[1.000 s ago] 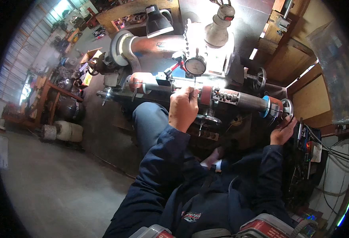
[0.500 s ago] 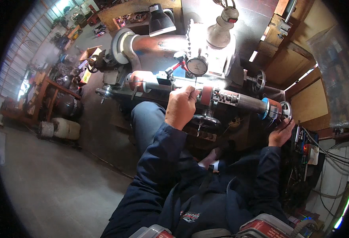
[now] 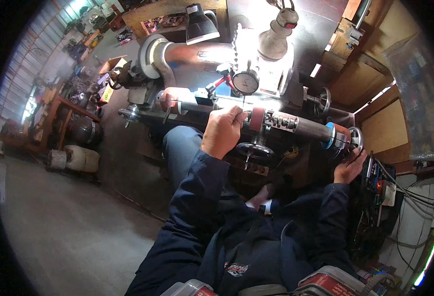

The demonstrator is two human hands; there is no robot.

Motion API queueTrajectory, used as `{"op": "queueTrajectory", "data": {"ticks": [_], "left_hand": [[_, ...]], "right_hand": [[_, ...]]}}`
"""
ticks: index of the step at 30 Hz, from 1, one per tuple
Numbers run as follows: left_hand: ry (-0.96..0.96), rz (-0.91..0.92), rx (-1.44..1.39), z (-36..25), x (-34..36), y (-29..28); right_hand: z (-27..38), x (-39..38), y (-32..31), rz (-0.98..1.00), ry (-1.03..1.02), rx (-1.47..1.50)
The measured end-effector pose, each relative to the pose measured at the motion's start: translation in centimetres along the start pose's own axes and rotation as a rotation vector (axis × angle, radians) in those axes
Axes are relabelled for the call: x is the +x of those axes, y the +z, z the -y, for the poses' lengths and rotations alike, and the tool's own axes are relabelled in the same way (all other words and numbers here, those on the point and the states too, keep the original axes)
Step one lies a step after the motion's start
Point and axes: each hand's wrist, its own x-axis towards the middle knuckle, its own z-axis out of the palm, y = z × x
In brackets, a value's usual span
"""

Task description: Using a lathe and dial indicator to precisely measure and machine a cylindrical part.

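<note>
Touching the right hand (image 3: 347,168), a silver handwheel (image 3: 358,138) stands just beyond it.

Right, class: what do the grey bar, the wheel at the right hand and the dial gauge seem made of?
Grey bar: probably steel, smooth with a dull metallic sheen.
Wheel: likely polished or plated metal, given its bright highlights.
Dial gauge: perhaps metal-cased, darker round a pale dial; whether glass or plastic covers it, I can't tell.

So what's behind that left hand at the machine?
Just beyond the left hand, a round dial gauge shows; to the hand's left, a dark metal bar, and to its right, a reddish collar. Whatever lies directly behind the hand is covered.
</note>
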Motion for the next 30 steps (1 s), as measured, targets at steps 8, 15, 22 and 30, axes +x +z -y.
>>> {"op": "queueTrajectory", "data": {"ticks": [8,15,22,30], "left_hand": [[-0.017,-0.282,0.185,-1.3,-1.0,2.0],[0.137,-0.083,-0.227,-2.9,-3.3,5.1],[0.314,0.720,-0.100,-3.2,-5.9,10.9],[0.330,0.812,-0.046,-1.5,-6.5,13.7]], "right_hand": [[-1.7,1.9,-2.4,0.214,-0.013,0.471],[-9.0,3.3,0.0,0.579,0.117,0.301],[-7.9,4.1,-5.3,0.716,0.125,0.217],[-8.0,6.9,-7.2,0.698,0.084,0.335]]}}
